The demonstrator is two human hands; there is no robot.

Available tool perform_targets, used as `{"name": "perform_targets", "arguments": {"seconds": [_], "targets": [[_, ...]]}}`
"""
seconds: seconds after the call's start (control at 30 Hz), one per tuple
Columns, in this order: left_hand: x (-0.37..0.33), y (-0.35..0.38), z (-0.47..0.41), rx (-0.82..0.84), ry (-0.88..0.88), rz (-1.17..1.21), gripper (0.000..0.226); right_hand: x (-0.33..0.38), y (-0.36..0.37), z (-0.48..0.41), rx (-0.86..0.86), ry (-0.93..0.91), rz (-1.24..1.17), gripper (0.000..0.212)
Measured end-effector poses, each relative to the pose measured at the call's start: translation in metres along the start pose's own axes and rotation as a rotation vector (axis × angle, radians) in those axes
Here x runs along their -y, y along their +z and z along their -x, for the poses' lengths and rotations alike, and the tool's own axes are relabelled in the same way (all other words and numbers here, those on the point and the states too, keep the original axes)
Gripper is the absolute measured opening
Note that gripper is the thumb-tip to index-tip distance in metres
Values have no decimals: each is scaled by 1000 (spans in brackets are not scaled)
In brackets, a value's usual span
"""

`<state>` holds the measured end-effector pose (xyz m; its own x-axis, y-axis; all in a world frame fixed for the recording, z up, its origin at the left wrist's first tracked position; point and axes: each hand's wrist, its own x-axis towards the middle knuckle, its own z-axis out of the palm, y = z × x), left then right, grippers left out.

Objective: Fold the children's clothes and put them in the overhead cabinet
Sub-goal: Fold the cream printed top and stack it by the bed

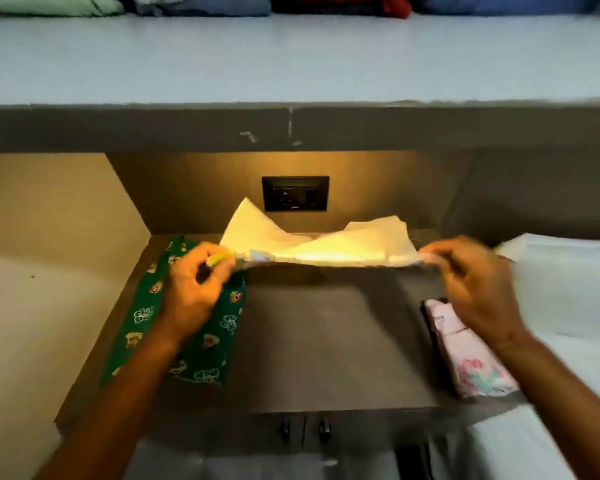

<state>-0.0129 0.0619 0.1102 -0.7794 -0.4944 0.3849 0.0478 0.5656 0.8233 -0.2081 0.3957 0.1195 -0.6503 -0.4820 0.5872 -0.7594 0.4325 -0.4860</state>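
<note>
While you fold: you hold the thin pale yellow cloth [321,242] up over the grey wooden desk [326,341].
Left hand [196,282]: pinches one end.
Right hand [471,282]: pinches the other end.
Next: lay it flat, fold it.

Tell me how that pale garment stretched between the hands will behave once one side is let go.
Probably floppy: the pale garment sags and wrinkles between the left hand and right hand. Likely light, since fingertip pinches hold it up. A released side would probably drop onto the counter.

Shelf clothes [201,5] cropped; right hand [471,289] blurred.
</note>
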Motion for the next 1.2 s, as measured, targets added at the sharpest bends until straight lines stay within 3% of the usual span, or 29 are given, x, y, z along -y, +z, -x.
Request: {"name": "perform_targets", "arguments": {"seconds": [0.1, 0.2, 0.27, 0.43, 0.57, 0.63, 0.83, 0.97, 1.07, 1.2], "targets": [[51, 15, 44, 193, -97, -250, 5, -12, 33, 79, 210, 140, 34, 11], [83, 19, 73, 497, -160, -462, 48, -18, 53, 122, 469, 208, 71, 10], [93, 18, 76, 608, -180, -575, 58, -19, 56, 126, 517, 279, 30, 16], [99, 46, 39, 481, -66, -636, 59, -28, 85, 80, 492, 292, 35, 48], [127, 80, 10, 600, -80, -887, 68, -53, 134, 42, 711, 237, 292, 62], [146, 80, 9, 606, -109, -966, 70, -74, 146, 42, 804, 214, 413, 64], [157, 76, 9, 554, -100, -999, 72, -93, 151, 37, 851, 192, 478, 65], [134, 56, 22, 537, 39, -794, 67, -65, 122, 60, 681, 103, 292, 62], [121, 26, 57, 582, 210, -696, 46, -42, 85, 111, 597, 32, 118, 47], [114, 3, 95, 711, 183, -690, 39, -31, 52, 173, 652, -21, 202, 47]]}}
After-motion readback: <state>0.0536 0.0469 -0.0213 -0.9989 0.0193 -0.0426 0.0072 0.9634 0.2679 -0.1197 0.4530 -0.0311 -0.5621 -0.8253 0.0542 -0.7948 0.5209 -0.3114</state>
